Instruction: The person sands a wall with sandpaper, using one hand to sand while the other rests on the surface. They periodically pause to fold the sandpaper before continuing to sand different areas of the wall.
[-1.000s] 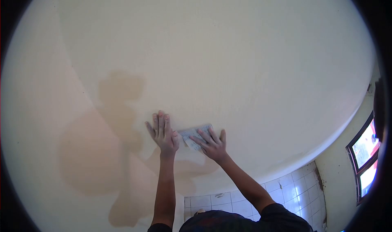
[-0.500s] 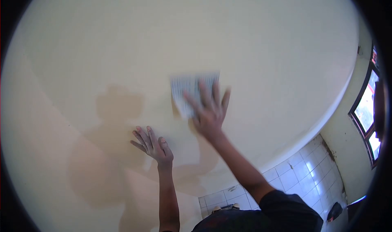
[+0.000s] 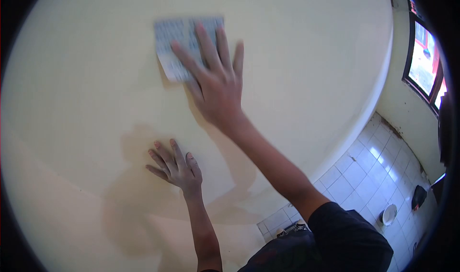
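Across a pale cream wall (image 3: 306, 56), my right hand (image 3: 218, 80) presses a sandpaper sheet (image 3: 168, 35) flat with spread fingers. Rows of blue-grey print cover the sheet's visible back, and its lower left corner lifts from the wall. My right thumb is partly hidden by the sheet's lower edge. Lower and to the left, my left hand (image 3: 178, 169) rests open on the wall with fingers apart and nothing in it. Greyish dust coats the left fingers.
A window (image 3: 421, 56) with a dark frame is at the right. White floor tiles (image 3: 354, 181) run below the wall, with a white bucket (image 3: 388, 214) and a dark bag-like object (image 3: 419, 197) on them. My shoes (image 3: 290, 229) show at the bottom.
My right hand has moved up and to the left along the wall, taking the sandpaper sheet with it. My left hand stays nearly in place. The view has shifted, bringing the bucket into sight.
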The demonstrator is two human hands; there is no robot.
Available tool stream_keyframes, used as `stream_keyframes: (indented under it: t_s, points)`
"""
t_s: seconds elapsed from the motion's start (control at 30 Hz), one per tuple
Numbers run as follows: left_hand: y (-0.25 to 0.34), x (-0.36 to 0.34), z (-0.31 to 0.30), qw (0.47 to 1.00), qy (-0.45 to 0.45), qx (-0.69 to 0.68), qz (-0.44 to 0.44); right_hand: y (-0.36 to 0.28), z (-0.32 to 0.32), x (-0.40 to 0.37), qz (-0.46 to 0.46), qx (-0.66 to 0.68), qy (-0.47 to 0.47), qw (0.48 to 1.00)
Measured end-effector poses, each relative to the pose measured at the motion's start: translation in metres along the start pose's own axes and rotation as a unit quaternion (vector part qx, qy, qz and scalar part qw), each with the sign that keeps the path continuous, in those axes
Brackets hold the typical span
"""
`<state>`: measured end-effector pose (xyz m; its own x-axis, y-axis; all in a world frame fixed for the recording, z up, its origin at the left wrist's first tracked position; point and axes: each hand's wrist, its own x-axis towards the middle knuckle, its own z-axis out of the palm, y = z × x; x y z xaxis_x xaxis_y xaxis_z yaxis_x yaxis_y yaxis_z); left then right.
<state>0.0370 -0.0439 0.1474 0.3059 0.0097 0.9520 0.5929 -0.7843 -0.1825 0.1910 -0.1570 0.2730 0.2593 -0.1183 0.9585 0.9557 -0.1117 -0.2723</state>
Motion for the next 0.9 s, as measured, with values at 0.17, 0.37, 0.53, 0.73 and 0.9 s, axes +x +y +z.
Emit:
stream_keyframes:
  t_s: [0.17, 0.37, 0.53, 0.73, 0.9]
  points:
    - [0.013, -0.010, 0.002, 1.000, -0.007, 0.013, 0.017, 0.031, 0.001, -0.295, 0.084, -0.013, -0.172, 0.981]
    - [0.011, -0.025, 0.015, 0.998, -0.027, 0.019, 0.054, 0.021, -0.004, -0.142, 0.064, -0.026, -0.116, 0.991]
    - [0.012, -0.022, 0.013, 0.999, -0.021, 0.005, 0.044, 0.007, -0.006, -0.019, 0.003, -0.027, -0.039, 0.999]
    - [0.012, -0.024, 0.011, 0.999, -0.011, 0.001, 0.031, 0.029, -0.005, -0.308, 0.077, -0.051, -0.215, 0.972]
    - [0.008, -0.025, 0.010, 0.998, -0.003, -0.045, 0.036, 0.025, -0.003, -0.199, 0.034, -0.058, -0.161, 0.985]
